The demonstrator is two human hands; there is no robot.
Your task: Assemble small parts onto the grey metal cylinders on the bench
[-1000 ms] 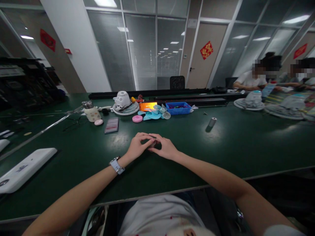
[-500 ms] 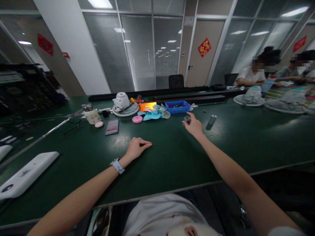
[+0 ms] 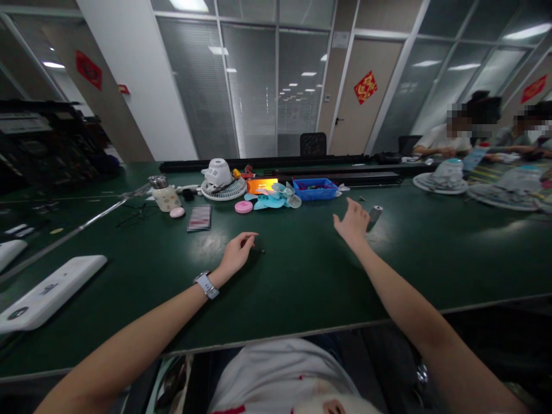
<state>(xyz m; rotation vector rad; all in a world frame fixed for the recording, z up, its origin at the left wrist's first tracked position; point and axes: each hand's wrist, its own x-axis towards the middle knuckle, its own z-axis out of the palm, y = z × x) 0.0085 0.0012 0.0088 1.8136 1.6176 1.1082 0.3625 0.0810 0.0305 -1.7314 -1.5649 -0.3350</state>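
My right hand (image 3: pixel 353 224) hovers over the table with thumb and fingers apart, and I see nothing held in it. Just beyond its fingers a small grey metallic cylinder (image 3: pixel 376 213) stands on the table, partly covered by the hand. My left hand (image 3: pixel 236 253), with a pale-strapped watch (image 3: pixel 207 286) at the wrist, is loosely curled above the table. Its thumb and index finger are a little apart. Close to its fingertips lies a tiny dark piece (image 3: pixel 263 250), too small to name.
At the back are a white fan part (image 3: pixel 218 172), an orange lit screen (image 3: pixel 262 186), light-blue fan blades (image 3: pixel 271 199), a pink round lid (image 3: pixel 244 207) and a blue tray (image 3: pixel 315 190). A patterned cup (image 3: pixel 167 198) stands left, a white device (image 3: pixel 54 293) nearer. People (image 3: pixel 444 144) sit far right.
My left fingers have loosened and drawn back, leaving the tiny dark piece on the table. My right hand has moved right toward the cylinder and opened; the small clear round thing at its fingers no longer shows.
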